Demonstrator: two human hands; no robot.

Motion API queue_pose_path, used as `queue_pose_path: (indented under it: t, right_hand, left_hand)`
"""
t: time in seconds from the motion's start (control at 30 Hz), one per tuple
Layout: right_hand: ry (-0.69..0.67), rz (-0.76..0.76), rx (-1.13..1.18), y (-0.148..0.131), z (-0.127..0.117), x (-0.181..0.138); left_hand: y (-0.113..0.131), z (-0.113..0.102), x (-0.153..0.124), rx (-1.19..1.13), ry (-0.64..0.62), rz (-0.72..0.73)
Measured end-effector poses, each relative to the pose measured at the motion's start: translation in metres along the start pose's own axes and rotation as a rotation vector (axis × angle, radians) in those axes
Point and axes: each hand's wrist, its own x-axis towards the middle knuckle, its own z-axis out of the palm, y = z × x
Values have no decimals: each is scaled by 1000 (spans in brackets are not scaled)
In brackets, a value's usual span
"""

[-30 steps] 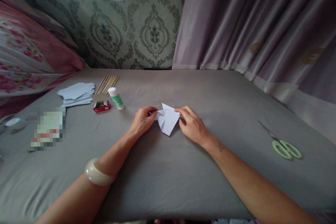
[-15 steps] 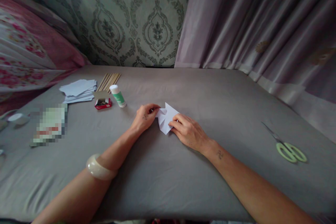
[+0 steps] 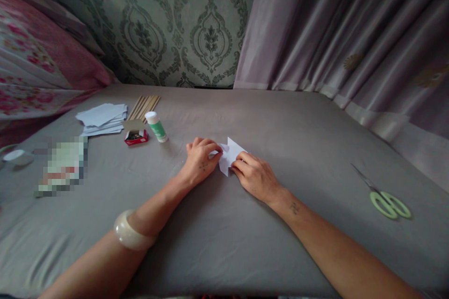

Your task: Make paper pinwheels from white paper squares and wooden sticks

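Observation:
Between my hands is a small white piece of paper with cut or folded points, resembling a pinwheel. My left hand pinches its left side, the fingers bent over a folded flap. On the right edge, my right hand grips the paper between thumb and fingers. The fingers cover parts of both sides, so the exact folds there are hidden. The paper is just above or on the grey cloth; I cannot tell which.
Left of my hands stand a glue stick and an open red box of small items. Behind are wooden sticks and stacked white paper. A blurred packet lies far left. Green-handled scissors lie at right on the grey cloth.
My left hand has moved right and folded in over the paper's left side, covering more of it. The paper and right hand have shifted slightly right.

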Motion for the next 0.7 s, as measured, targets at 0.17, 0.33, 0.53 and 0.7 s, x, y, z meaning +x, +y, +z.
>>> queue_pose_path:
  t: [0.17, 0.33, 0.53, 0.7]
  right_hand:
    - [-39, 57, 93, 1, 0, -1]
    - [-54, 129, 174, 0, 0, 0]
    - [23, 248, 306, 1, 5, 4]
    - [68, 319, 369, 1, 9, 8]
  left_hand:
    - [1, 9, -6, 71, -65, 142]
    - [-2, 11, -7, 103, -76, 191]
    - [-1, 9, -7, 121, -76, 225]
    - [3, 7, -8, 132, -84, 231]
